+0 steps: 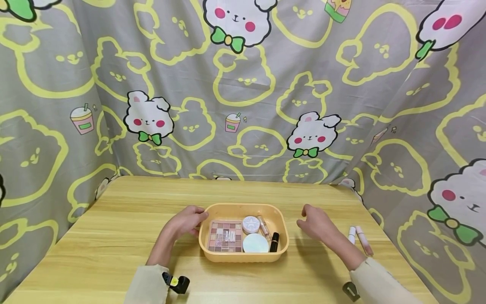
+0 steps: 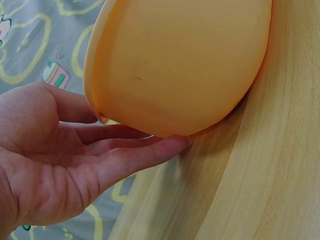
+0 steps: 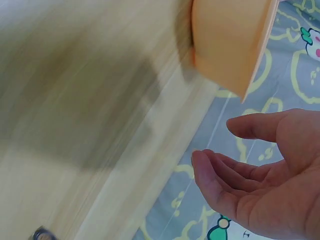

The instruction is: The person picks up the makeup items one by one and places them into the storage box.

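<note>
An orange-yellow plastic basket (image 1: 243, 257) sits on the table in the head view. Inside lie an eyeshadow palette (image 1: 224, 238), a round case with a star (image 1: 251, 224), a pale round compact (image 1: 255, 243), a slim pinkish tube (image 1: 263, 227) and a black tube (image 1: 274, 242). My left hand (image 1: 185, 221) holds the basket's left end, thumb at the rim and fingers along the outer wall; some fingertips are hidden in the left wrist view. To the right of the basket, my right hand (image 3: 260, 175) is apart from it, its fingers loosely bent around nothing.
Two lip gloss tubes, one white-capped (image 1: 352, 234) and one pinkish (image 1: 364, 241), lie on the table (image 1: 144, 198) beyond my right forearm. A patterned grey curtain (image 1: 258, 164) surrounds the table's back and sides. Black straps with small devices (image 1: 178, 283) show at my wrists.
</note>
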### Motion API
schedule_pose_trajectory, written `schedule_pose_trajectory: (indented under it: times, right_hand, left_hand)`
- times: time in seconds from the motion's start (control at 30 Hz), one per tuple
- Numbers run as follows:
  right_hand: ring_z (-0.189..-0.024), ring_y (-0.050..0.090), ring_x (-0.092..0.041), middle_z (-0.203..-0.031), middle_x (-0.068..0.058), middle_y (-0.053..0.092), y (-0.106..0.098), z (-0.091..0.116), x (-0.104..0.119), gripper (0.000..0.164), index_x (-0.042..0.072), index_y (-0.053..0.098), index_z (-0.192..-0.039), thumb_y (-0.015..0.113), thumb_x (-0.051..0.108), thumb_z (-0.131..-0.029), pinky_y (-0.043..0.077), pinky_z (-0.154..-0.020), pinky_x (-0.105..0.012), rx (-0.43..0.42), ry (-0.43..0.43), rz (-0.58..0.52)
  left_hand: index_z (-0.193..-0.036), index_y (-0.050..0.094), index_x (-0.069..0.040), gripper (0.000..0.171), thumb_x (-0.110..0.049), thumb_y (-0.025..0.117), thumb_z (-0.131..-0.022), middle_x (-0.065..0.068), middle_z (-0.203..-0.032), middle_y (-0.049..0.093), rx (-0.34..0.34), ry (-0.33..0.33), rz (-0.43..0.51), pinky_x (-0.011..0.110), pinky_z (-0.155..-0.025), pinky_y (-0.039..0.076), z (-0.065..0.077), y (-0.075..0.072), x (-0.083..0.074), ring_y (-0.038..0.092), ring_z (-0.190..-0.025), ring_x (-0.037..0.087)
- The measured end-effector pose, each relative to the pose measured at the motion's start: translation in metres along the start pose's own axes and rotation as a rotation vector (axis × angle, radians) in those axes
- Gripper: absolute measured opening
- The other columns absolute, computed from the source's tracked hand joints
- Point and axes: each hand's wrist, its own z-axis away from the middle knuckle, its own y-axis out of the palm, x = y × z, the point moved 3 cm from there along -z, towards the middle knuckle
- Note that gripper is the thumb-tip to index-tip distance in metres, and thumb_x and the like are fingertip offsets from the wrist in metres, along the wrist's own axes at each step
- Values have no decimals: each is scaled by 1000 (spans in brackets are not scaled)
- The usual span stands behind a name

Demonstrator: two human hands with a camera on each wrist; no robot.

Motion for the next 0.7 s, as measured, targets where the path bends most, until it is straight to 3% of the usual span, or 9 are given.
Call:
schedule_pose_trajectory:
  times: [0.2,0.7]
  right_hand:
    - [-77,60,-25,-93,-19,68,-1,0,-15,29,-8,60,-107,65,15,-90,53,-70,-43,11,-1,36]
    - [-68,52,-23,-90,-19,64,-10,4,-55,32,-13,56,-110,60,14,-93,47,-61,-37,45,48,59]
  left_hand:
    - [-137,53,12,42,-15,44,-107,20,-119,69,0,1,10,41,-76,62,-1,0,0,69,-103,27]
    - [-138,54,11,42,-16,44,-107,19,-119,69,-6,0,-3,40,-75,62,0,0,0,69,-103,25]
